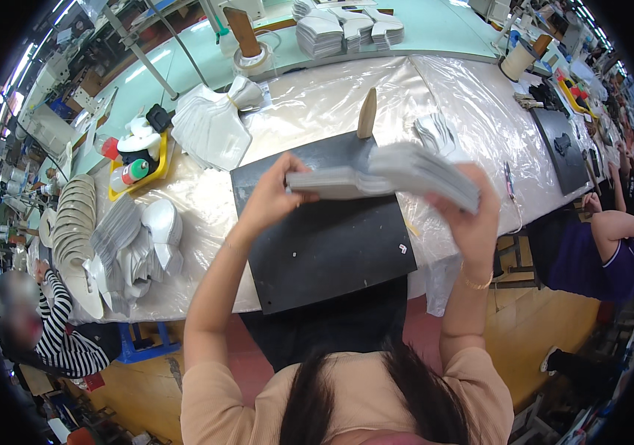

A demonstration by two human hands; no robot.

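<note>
Leftmost, a fanned row of cream curved pieces (78, 222) lies by the left end of the bench (302, 100), reaching its near left corner. Just beside it, bundles of grey-white pieces (120, 226) sit near the front edge. Behind these is a yellow tray (160, 175) with a green-capped bottle (129, 175) in it, and a spread of white pieces (209, 130) lies farther back, toward the far edge. Next, the left grip (274, 191) pinches the left end of a stack of pale grey pieces (332, 182) between thumb and fingers. That stack is raised over a black board (324, 248), which reaches the near edge of the bench; an upright wooden stick (367, 115) stands at the board's far side. Somewhat blurred, the right grip (479, 211) clasps the stack's right end, where the pieces slope down. Behind it lies a smaller pile of white pieces (436, 135). Farther right, a dark board (560, 156) rests toward the right end of the bench.
</note>
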